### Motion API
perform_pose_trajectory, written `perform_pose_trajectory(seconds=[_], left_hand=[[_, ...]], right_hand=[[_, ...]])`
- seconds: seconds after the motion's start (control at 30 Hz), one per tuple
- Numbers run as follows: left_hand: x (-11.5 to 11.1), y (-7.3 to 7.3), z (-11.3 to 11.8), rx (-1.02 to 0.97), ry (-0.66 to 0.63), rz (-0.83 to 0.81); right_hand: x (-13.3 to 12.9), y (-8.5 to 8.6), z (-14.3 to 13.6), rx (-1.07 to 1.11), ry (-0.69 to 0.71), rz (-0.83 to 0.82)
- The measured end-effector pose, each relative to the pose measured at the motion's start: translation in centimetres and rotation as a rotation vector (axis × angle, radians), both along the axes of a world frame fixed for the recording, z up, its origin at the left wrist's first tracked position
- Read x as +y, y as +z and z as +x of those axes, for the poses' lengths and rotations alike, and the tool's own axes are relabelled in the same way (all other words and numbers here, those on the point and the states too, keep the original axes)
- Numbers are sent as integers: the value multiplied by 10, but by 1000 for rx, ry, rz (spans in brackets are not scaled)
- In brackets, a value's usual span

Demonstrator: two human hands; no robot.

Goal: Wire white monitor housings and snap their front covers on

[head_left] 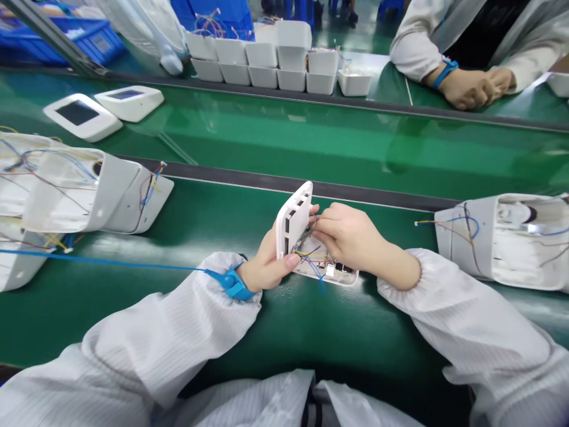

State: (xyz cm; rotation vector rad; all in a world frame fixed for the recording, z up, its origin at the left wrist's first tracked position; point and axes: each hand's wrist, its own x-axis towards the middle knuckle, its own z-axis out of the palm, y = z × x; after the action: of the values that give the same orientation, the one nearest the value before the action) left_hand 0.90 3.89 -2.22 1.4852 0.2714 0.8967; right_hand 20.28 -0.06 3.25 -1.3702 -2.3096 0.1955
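My left hand [270, 256] is closed on a white plastic panel [293, 218] with dark slots along its edge, holding it tilted up on its side. Just right of the panel, an open white housing [351, 277] lies low near the green bench, with coloured wires [316, 261] and a small white connector [330, 270] inside. Over this housing is my right hand [347, 231], its thumb and fingers pinched together at the wires behind the panel. Exactly what the fingertips grip is partly hidden.
White housings with loose wires stand at left [84, 190] and right [466, 237]. A blue wrist-strap cord [111, 259] runs left from my wrist. Two screen units [80, 112] lie beyond the dark rail [267, 178]. Stacked white housings [262, 56] and a co-worker's folded hands [473, 88] are opposite.
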Motion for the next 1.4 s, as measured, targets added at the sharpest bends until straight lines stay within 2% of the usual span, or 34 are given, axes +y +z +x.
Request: perform_pose_trajectory(seconds=[0.13, 0.33, 0.53, 0.67, 0.83, 0.9, 1.07, 1.2, 1.3, 1.4], left_hand=[[0, 5, -2, 70, 1, 94], [-4, 14, 1, 120, 24, 140], [-3, 5, 2, 103, 47, 92], [0, -2, 0, 79, 28, 53], [-3, 5, 2, 80, 44, -12], [-4, 8, 3, 80, 36, -16], [-4, 6, 3, 63, 51, 9], [-4, 4, 3, 62, 36, -15], [-4, 4, 2, 74, 27, -31], [-4, 6, 1, 81, 17, -49]], right_hand=[[0, 0, -2, -37, -12, 8], [1, 0, -3, -95, -51, -13], [1, 2, -5, -92, -42, -47], [5, 16, 6, -34, -51, -152], [9, 33, 24, -123, -186, -444], [9, 34, 25, -165, -208, -491], [8, 28, 20, -237, -225, -438], [7, 26, 22, -197, -224, -442], [5, 33, 24, -133, -210, -382], [-2, 43, 19, 34, -101, -334]])
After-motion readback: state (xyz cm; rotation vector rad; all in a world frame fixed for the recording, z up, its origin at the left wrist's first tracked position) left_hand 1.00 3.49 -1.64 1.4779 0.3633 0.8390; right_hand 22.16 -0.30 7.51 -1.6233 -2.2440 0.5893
